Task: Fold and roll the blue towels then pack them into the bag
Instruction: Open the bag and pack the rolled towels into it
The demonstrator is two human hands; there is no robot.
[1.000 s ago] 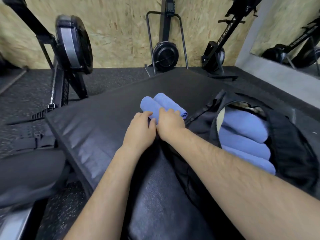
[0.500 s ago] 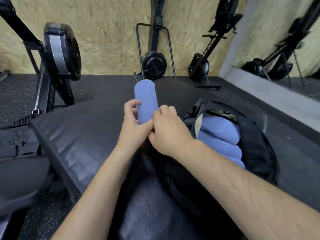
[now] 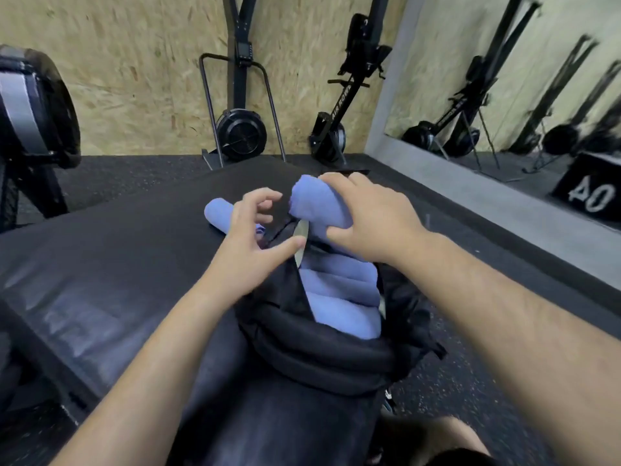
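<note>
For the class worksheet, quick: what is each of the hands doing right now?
Left hand: open, thumb against the bag rim.
Right hand: holding a rolled blue towel.

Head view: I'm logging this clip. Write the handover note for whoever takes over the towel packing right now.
Right hand: grips a rolled towel over the bag's mouth.
Left hand: fingers loosely curled, thumb against the rim of the bag, holding nothing.
Done: several packed rolls lie side by side inside the bag.
Left: push the held towel in, then pack the spare roll lying on the mat beside the bag.
</note>
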